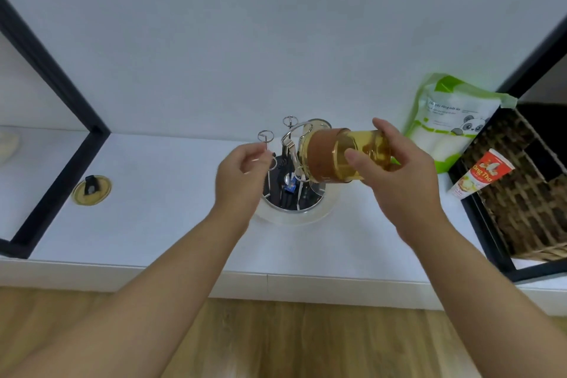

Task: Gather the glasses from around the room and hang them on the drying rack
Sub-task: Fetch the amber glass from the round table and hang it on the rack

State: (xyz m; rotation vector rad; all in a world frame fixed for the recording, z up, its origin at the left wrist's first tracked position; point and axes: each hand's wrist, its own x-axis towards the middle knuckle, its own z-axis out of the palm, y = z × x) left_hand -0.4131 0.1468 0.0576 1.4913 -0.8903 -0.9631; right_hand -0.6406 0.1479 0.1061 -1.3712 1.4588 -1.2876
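A chrome wire drying rack [290,144] with ringed prongs stands on a round mirrored base [310,202] on the white counter. An amber glass [343,156] lies tipped on its side, mouth to the left, right over the rack's prongs. My right hand [395,169] grips the glass by its base end, thumb in front and fingers behind. My left hand [242,172] is at the left side of the rack, fingers curled around a prong whose ring [265,136] sticks up above them.
A green and white pouch [451,120] leans on the wall at the right. Beside it a wicker basket [521,202] in a black frame holds a red tube [478,175]. A round lid [92,189] lies on the counter left. Black shelf frame [52,95] stands far left.
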